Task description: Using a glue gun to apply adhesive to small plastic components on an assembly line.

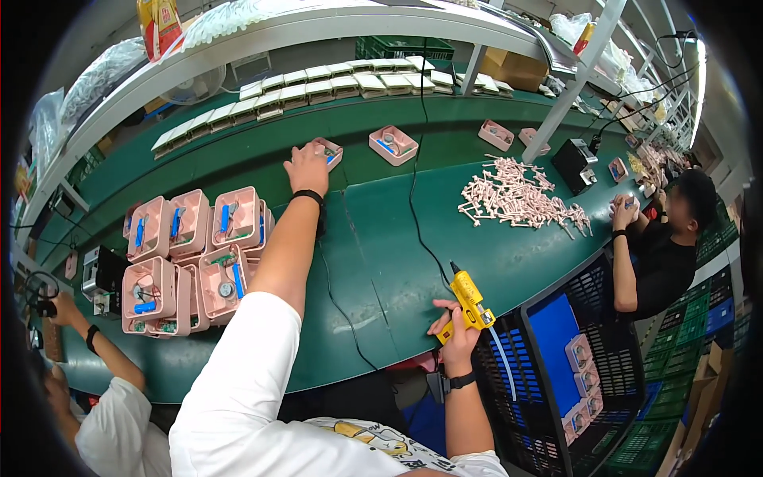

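My left hand (308, 168) is stretched to the far side of the bench, its fingers closed on the near-left edge of a small pink plastic case (334, 157). In my right hand (458, 340) is a yellow hot glue gun (470, 300), its dark nozzle pointing up and away from me and a pale glue stick trailing from its back. Another open pink case (394, 145), with a blue cell and wires inside, lies to the right of my left hand. Stacked pink cases (187, 222) with blue cells, wires and green boards stand to my left.
A heap of small pink parts (513, 195) lies on the green bench (358, 262). White-topped pieces (310, 89) line the back ledge. A black crate (524, 374) stands at right, holding pink cases. A black cable crosses the bench. Co-workers (671, 246) sit on both sides.
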Action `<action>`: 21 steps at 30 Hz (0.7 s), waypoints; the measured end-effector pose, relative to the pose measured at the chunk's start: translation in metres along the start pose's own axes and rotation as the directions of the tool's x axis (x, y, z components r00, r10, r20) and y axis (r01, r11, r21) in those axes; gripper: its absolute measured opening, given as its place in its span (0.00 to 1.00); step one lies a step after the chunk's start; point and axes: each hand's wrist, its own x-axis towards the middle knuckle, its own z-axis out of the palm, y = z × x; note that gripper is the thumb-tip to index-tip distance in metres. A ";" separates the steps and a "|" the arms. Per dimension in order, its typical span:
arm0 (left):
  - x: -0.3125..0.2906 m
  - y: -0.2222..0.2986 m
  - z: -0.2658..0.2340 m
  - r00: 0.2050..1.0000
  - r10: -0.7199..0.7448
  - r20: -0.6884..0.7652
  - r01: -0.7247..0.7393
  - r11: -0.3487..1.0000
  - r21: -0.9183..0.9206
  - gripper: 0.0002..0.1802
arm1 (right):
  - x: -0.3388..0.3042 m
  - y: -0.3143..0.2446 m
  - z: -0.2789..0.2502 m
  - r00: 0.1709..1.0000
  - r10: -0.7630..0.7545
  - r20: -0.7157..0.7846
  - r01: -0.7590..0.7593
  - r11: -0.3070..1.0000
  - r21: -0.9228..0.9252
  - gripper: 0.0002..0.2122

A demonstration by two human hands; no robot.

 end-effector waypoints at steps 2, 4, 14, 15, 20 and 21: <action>-0.015 0.019 -0.022 0.976 0.054 -0.210 -0.092 0.981 -0.173 0.12 | 0.000 0.001 0.001 1.000 0.001 -0.017 0.000 1.000 0.002 0.11; -0.033 0.041 -0.048 0.951 0.047 -0.306 -0.159 0.922 -0.354 0.12 | 0.002 0.001 0.002 0.999 0.001 -0.039 -0.001 1.000 0.001 0.12; -0.243 0.013 -0.170 0.936 0.322 -0.139 -0.342 0.751 -0.565 0.13 | 0.006 0.000 0.005 0.999 -0.011 -0.041 0.009 1.000 -0.026 0.15; -0.258 0.006 -0.184 0.943 0.324 -0.074 -0.304 0.753 -0.584 0.13 | 0.008 -0.001 0.005 0.999 -0.018 -0.033 0.017 0.999 -0.029 0.15; -0.273 -0.021 -0.205 0.942 0.335 0.008 -0.257 0.739 -0.623 0.09 | 0.004 -0.008 0.007 0.999 -0.021 -0.049 0.019 0.999 -0.036 0.15; -0.271 -0.024 -0.205 0.941 0.337 -0.018 -0.273 0.729 -0.628 0.07 | 0.003 -0.008 0.006 0.999 -0.019 -0.048 0.017 0.999 -0.038 0.15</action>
